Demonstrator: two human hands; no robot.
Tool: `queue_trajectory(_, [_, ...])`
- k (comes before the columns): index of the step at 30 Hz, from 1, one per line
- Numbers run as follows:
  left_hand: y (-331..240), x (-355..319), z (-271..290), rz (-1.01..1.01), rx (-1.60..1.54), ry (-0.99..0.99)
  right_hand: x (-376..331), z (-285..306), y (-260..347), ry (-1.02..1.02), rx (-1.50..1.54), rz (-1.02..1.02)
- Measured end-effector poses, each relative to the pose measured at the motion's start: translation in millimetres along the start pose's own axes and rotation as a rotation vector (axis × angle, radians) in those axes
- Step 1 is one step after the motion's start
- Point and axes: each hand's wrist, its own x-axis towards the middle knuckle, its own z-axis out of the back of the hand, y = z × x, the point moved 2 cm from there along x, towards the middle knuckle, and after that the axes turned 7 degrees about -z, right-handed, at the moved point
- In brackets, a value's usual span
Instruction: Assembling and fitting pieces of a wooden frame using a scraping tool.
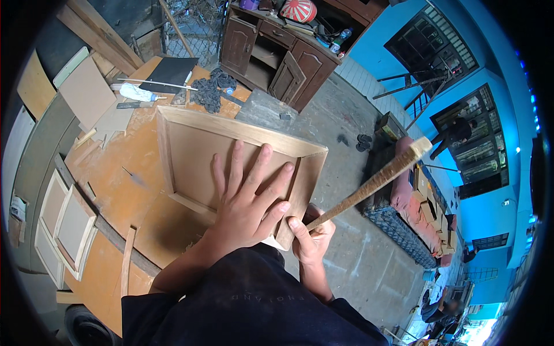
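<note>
A shallow wooden box frame (184, 118) with a thin board bottom lies on the orange workbench (124, 190), one corner hanging past the bench edge. My left hand (248, 199) rests flat inside it, fingers spread, pressing on the bottom board near the right wall. My right hand (311, 236) grips the lower end of a long wooden stick (375, 181) just beside the box's near right corner. The stick slants up to the right, over the concrete floor.
On the bench's far end lie a white glue bottle (137, 92), a dark sheet (170, 72), a heap of dark scraps (209, 92) and wood offcuts. Several framed panels (69, 228) lean at the left. A brown cabinet (277, 52) stands beyond. A person (456, 134) stands far right.
</note>
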Motion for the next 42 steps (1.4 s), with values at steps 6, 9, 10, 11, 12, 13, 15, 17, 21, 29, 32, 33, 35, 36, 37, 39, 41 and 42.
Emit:
queue_trajectory(6, [3, -6, -9, 0.009, 0.011, 0.009, 0, 2, -7, -0.021, -0.03, -0.009])
queue_trajectory(9, [4, -10, -8, 0.012, -0.015, -0.013, -1, 0, -7, -0.015, -0.025, -0.029])
queue_trajectory(10, [3, -10, -8, 0.013, -0.012, -0.014, -2, -1, -7, -0.015, -0.028, -0.034])
queue_trajectory(11, [3, -10, -6, 0.015, 0.009, -0.017, -2, 0, -7, -0.013, -0.027, -0.033])
queue_trajectory(12, [3, -11, -5, 0.018, 0.03, -0.02, -3, 1, -9, -0.006, -0.045, -0.037])
queue_trajectory(13, [2, -10, -3, 0.02, 0.032, -0.022, -4, 1, -10, 0.001, -0.064, -0.041])
queue_trajectory(15, [0, -8, 0, 0.016, 0.036, -0.003, -5, -4, -4, 0.001, -0.053, -0.033])
queue_trajectory(17, [-1, -7, 2, 0.009, 0.057, -0.009, -6, -8, -1, 0.003, -0.042, -0.024])
queue_trajectory(21, [-3, -8, 5, -0.02, 0.058, -0.057, -11, -5, -1, 0.029, -0.031, -0.015])
queue_trajectory(29, [-11, -15, 15, -0.051, 0.045, -0.101, -24, -2, 4, 0.039, 0.021, -0.021])
queue_trajectory(32, [-11, -17, 15, -0.045, 0.042, -0.099, -25, -2, 1, 0.035, 0.007, -0.022])
queue_trajectory(33, [-11, -18, 14, -0.043, 0.044, -0.1, -25, -2, 1, 0.042, 0.004, -0.021])
queue_trajectory(35, [-11, -17, 16, -0.066, 0.085, -0.071, -25, 3, -7, 0.057, -0.02, 0.01])
queue_trajectory(36, [-11, -16, 16, -0.089, 0.127, -0.043, -25, 6, -10, 0.073, -0.044, 0.043])
queue_trajectory(37, [-11, -17, 16, -0.087, 0.129, -0.043, -24, 7, -11, 0.075, -0.043, 0.041])
queue_trajectory(39, [-11, -18, 16, -0.08, 0.134, -0.047, -23, 9, -11, 0.097, -0.077, 0.054])
queue_trajectory(41, [-11, -19, 14, -0.08, 0.143, -0.048, -22, 5, -10, 0.092, -0.073, 0.048])
queue_trajectory(42, [-10, -19, 14, -0.082, 0.151, -0.051, -21, 4, -9, 0.086, -0.07, 0.044])
